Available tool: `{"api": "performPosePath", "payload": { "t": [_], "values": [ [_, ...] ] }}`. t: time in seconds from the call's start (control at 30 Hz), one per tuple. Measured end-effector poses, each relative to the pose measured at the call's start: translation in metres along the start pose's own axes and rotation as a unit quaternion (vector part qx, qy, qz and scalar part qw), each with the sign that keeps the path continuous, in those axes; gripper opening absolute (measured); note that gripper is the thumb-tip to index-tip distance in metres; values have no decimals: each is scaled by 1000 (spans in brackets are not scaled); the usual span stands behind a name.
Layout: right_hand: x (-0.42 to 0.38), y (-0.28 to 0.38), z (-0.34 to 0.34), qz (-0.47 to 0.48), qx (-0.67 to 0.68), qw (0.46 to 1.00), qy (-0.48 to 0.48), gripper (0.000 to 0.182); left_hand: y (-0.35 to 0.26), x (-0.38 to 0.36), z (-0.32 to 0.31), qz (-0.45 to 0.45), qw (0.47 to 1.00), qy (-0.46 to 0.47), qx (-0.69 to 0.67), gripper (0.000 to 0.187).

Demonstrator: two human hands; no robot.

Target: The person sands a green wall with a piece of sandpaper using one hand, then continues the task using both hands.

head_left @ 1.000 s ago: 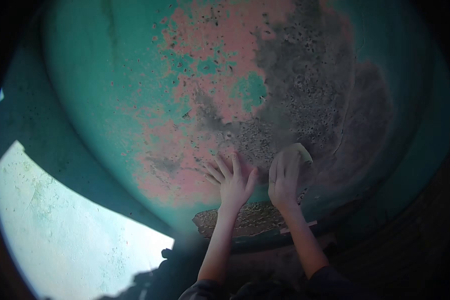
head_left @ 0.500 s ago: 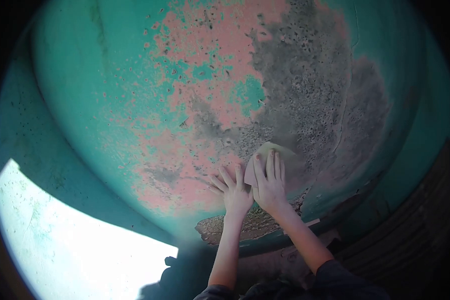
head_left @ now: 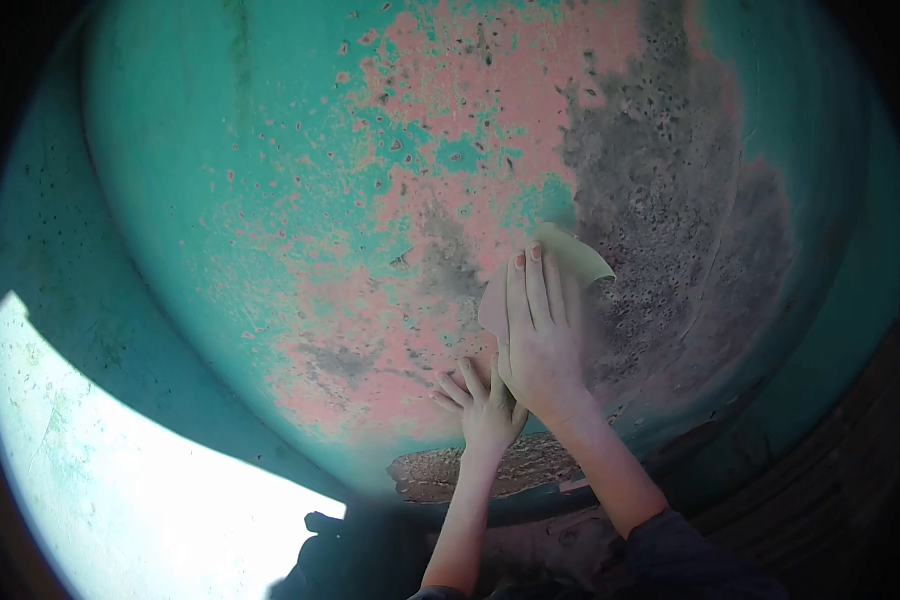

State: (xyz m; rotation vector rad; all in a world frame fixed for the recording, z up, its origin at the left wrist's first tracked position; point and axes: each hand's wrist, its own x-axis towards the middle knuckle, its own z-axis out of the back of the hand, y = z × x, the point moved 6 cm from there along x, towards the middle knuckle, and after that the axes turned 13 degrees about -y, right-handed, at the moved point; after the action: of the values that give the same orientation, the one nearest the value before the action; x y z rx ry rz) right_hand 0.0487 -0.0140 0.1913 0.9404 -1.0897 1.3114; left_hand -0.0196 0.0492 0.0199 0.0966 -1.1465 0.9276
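Flat under the fingers of my right hand (head_left: 545, 365) is a pale sheet of sandpaper (head_left: 580, 260), pressed against a curved green-painted panel (head_left: 170, 190). The sheet's upper right edge curls off the surface. My left hand (head_left: 488, 415) rests lower and just to the left, fingers spread on a pink patch of the panel, holding nothing. Around both hands the paint is worn into pink areas (head_left: 470, 90) and a rough, pitted grey area (head_left: 660, 170).
Below my hands, a broken, flaking brown patch (head_left: 500, 468) runs along the panel's lower edge. Bright light fills the lower left (head_left: 140, 460). Dark ridged material (head_left: 820, 490) lies at the lower right.
My right hand has slid upward over the panel with the sandpaper, whose edge now curls more. The left hand stays low with fingers spread. The view has shifted slightly.
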Motion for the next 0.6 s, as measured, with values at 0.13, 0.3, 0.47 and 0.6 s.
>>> {"api": "performPosePath", "payload": {
  "t": [0.13, 0.3, 0.47, 0.6],
  "values": [
    [-23, 4, 1, -30, 43, 998, 24, 77, 7, -5, -11, -6, 997, 51, 65, 78],
    [-1, 8, 6, -19, 58, 998, 18, 78, 4, -7, -9, -9, 1000, -6, 22, 82],
    [-29, 8, 1, -30, 61, 996, 52, 78, 11, -9, -19, -27, 997, 9, 67, 84],
    [0, 7, 6, -22, 36, 999, 16, 74, 2, -4, -9, -5, 1000, -12, 13, 77]
  ]
}}
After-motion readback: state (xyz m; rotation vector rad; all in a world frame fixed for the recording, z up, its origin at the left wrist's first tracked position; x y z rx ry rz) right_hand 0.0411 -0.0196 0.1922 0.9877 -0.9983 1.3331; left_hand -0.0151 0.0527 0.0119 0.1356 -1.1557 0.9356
